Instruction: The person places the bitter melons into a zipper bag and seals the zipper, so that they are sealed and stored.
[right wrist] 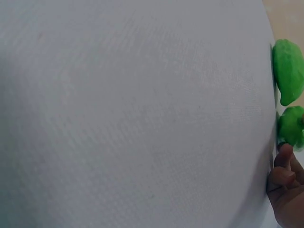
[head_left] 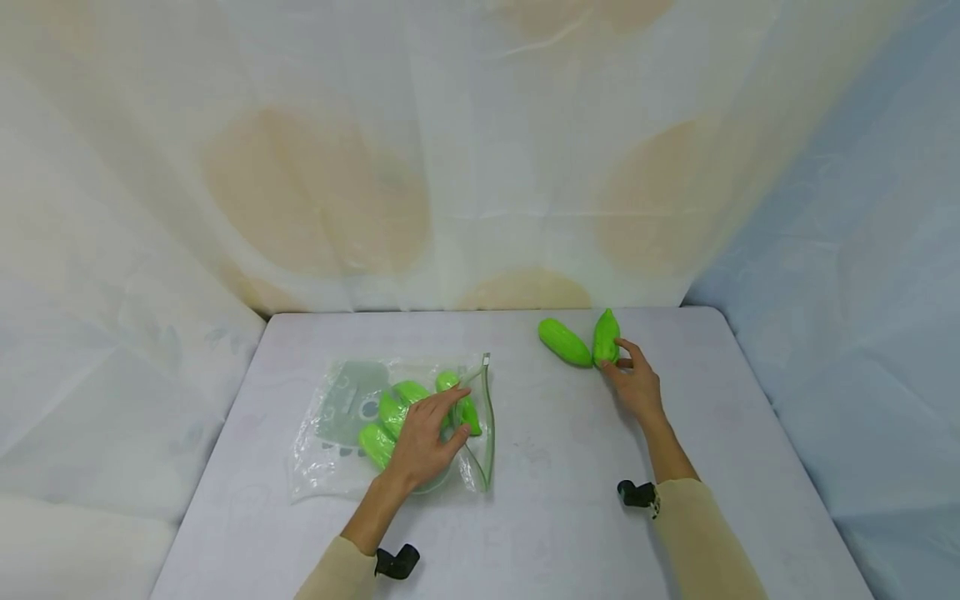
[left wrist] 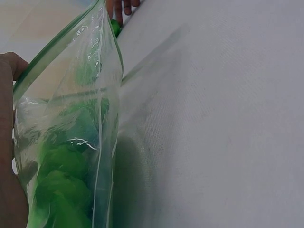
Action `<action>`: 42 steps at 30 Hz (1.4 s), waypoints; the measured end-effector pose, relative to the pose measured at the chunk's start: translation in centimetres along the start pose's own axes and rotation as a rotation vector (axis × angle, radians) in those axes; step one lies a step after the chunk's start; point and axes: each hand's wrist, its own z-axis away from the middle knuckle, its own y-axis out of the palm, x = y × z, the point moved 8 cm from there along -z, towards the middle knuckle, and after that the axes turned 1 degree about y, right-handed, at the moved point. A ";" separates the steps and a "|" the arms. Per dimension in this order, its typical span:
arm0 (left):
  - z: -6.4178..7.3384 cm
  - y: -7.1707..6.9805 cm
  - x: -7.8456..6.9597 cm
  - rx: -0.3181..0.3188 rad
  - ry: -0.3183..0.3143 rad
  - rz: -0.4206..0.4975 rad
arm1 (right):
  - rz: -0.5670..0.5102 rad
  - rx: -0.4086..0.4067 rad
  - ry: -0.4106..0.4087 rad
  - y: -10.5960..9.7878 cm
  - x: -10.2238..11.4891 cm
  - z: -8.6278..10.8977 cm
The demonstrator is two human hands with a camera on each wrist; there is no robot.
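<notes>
My left hand (head_left: 426,442) lies over a clear zip bag (head_left: 307,471), its fingers holding the bag near the open mouth. Several glossy green gourd-shaped vegetables (head_left: 377,444) show through the plastic, partly covered by that hand. In the left wrist view the bag's green seal strip (left wrist: 57,40) stands raised, with fingers (left wrist: 16,64) at its left edge. At the back right, my right hand (head_left: 637,387) grips the near end of another green vegetable (head_left: 606,333), pointed at its far tip, between thumb and fingers. A second green vegetable (head_left: 564,342) lies just left of it.
The table (head_left: 555,508) has a white cover, and its back edge runs close behind the two loose vegetables. Pale curtains (head_left: 487,167) hang at the back and both sides. Each wrist carries a small black camera (head_left: 637,493).
</notes>
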 end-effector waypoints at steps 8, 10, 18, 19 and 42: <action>0.0 0.1 0.0 -0.001 0.008 -0.002 | -0.088 -0.042 0.027 -0.5 -0.3 0.4; 0.0 0.1 0.1 -0.002 0.007 -0.004 | -0.138 -0.035 0.045 -0.6 -0.5 0.7; 0.0 0.1 0.1 0.006 0.000 -0.004 | -0.529 0.053 0.180 -1.4 0.2 2.3; -0.1 0.1 0.1 0.006 0.001 -0.003 | -0.561 0.063 0.188 -1.6 0.4 2.6; 0.0 0.0 -0.1 0.008 0.001 -0.016 | -0.547 0.297 0.002 1.6 1.8 4.2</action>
